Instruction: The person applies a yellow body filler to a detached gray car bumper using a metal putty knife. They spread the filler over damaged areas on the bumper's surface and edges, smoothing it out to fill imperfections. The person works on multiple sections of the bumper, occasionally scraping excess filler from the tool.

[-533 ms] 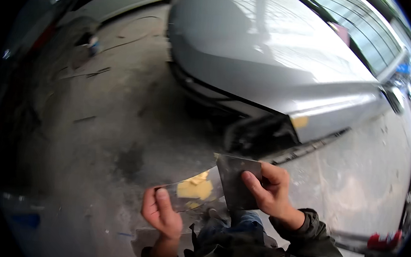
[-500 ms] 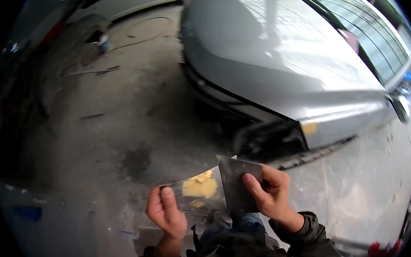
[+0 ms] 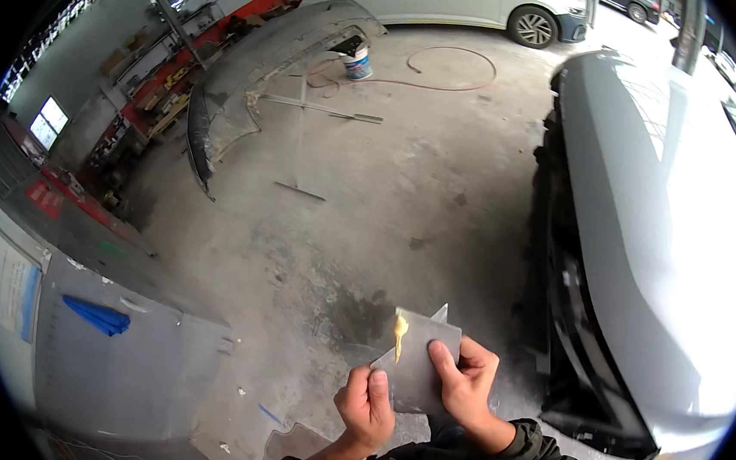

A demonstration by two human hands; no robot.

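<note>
My right hand pinches a flat grey putty spreader, thumb on its face. A streak of yellow putty clings to the spreader's left edge. Beside it, my left hand is closed on the corner of a thin putty plate. Most of that plate is hidden behind the spreader; a pointed corner shows above the spreader's top edge. The two pieces overlap, and I cannot tell whether they touch.
A silver car stands close on the right, its front end stripped. A removed bumper, a bucket and a red hose lie across the floor ahead. At left, a grey bench carries a blue cloth. Beyond is a white car.
My view has swung left, away from the silver car. The spreader now covers most of the plate, and putty sits along its left edge. My hands have come closer together.
</note>
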